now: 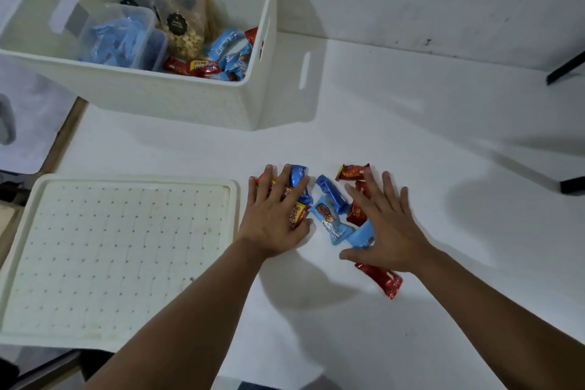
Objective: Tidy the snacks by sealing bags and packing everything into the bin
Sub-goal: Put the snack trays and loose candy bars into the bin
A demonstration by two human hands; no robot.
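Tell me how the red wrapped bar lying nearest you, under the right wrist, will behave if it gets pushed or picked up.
The red wrapped bar looks glossy, so it will probably slide easily across the white table when pushed. It lies flat and oblong, so rolling seems unlikely. Its crimped ends suggest thin foil that may crinkle; it is likely light for its size.

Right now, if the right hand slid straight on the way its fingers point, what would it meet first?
The right hand points up and slightly left. Its index fingertip already touches or overlaps the red wrapped bar at the far edge of the pile, so it would likely push that first. Beyond it, the white table looks free.
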